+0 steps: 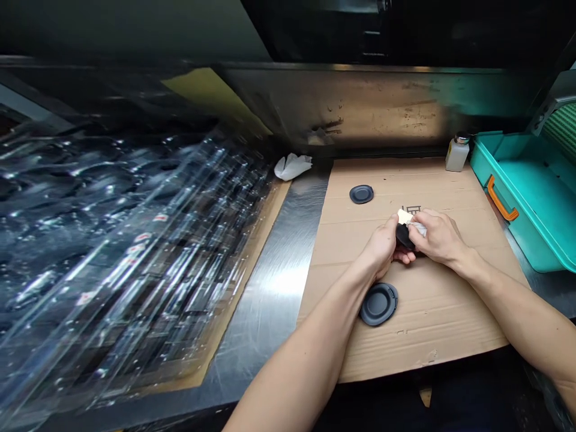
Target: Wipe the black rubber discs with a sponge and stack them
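Observation:
My left hand [386,246] is closed round a small black part [404,236] over the cardboard sheet [432,324]. My right hand [438,235] pinches a small white cloth or wipe [417,228] against that part. A pale yellowish bit [404,215] shows just above the fingers; I cannot make out what it is. A dark round rubber cap [378,303] lies on the cardboard just below my left wrist. A second, smaller dark round cap [361,194] lies farther back.
Stacks of clear plastic trays [112,240] cover the left of the metal bench [274,282]. A crumpled white tissue [292,165] lies at the back. A small white bottle [457,152] stands beside a teal toolbox [531,198] with an orange latch [501,201] at right.

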